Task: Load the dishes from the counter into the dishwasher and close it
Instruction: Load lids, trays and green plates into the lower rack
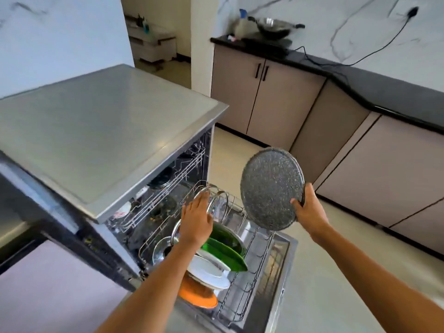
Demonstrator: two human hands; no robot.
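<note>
Right now my R hand grips the round speckled grey plate by its lower edge, held upright above the pulled-out wire bottom rack of the open steel dishwasher. My L hand, fingers straight, touches a steel-rimmed glass lid standing in that rack, just behind the green plates.

- We're up at head height, wide-angle, looking forward and steeply down onto the open dishwasher.
- We're close in, its lower rack just below us, the dark counter off to our right.
</note>
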